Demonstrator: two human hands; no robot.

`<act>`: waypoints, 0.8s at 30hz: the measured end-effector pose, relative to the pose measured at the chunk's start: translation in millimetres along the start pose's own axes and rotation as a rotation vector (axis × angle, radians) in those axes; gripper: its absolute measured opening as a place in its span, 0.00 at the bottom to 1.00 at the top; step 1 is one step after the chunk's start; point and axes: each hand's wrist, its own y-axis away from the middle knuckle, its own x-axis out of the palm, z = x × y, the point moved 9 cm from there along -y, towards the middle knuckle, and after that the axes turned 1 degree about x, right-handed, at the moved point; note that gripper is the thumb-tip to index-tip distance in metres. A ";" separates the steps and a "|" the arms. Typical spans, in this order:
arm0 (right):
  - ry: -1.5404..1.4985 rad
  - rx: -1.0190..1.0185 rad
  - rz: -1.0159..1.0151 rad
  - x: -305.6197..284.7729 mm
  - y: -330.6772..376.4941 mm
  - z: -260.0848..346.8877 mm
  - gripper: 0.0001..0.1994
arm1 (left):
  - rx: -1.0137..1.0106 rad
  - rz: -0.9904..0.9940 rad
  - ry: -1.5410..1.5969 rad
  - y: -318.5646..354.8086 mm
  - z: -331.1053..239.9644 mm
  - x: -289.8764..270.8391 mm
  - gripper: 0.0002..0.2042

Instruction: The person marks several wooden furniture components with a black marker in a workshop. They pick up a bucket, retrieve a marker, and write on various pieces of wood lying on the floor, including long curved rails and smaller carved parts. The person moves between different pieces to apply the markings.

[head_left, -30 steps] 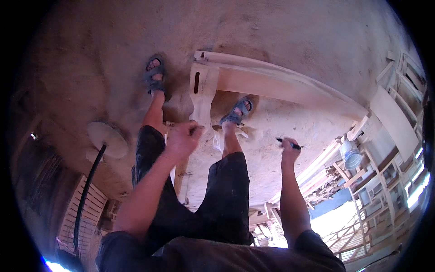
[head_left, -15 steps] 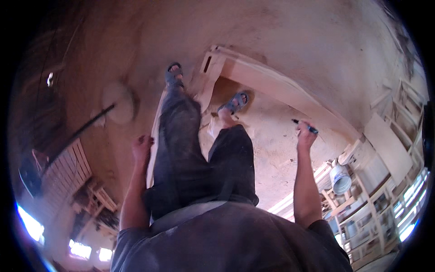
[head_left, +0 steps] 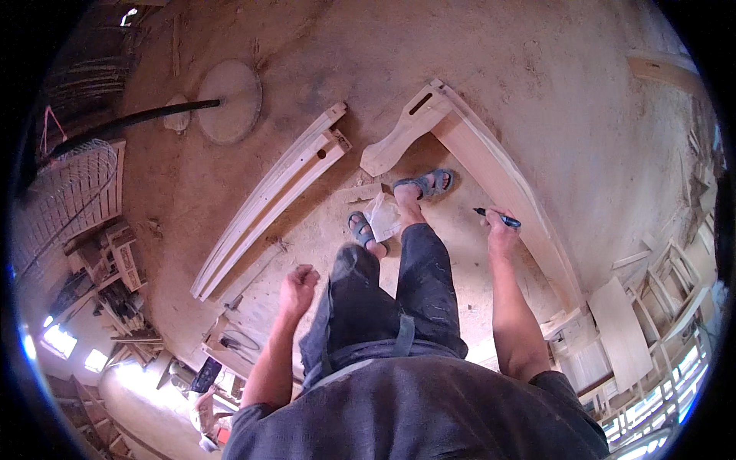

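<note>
My right hand (head_left: 502, 230) is closed around a dark marker (head_left: 506, 220), whose narrow black tip points left. It hangs beside a long pale wooden board (head_left: 502, 172) lying on the floor to the right. Joined to or touching that board's far end is a shaped wooden piece (head_left: 409, 130) with a slot cut through it. My left hand (head_left: 299, 290) is held beside my left leg with curled fingers, and nothing shows in it. Left of my feet lies a pair of long wooden beams (head_left: 276, 201), side by side.
A clear plastic bag (head_left: 380, 218) and a short wood offcut (head_left: 363, 193) lie by my sandalled feet. A round disc-shaped base (head_left: 230, 101) with a black pole stands far left. Stacked wooden frames (head_left: 659, 322) line the right. Another person (head_left: 205, 414) is at lower left.
My left foot has come back over the beams, and both feet are now between the beams and the board. The view has shifted left. The marker stays in my right hand.
</note>
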 end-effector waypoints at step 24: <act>-0.363 0.086 0.213 423.5 -154.6 -103.3 0.02 | 0.115 0.113 0.425 -207.6 -18.8 143.0 0.10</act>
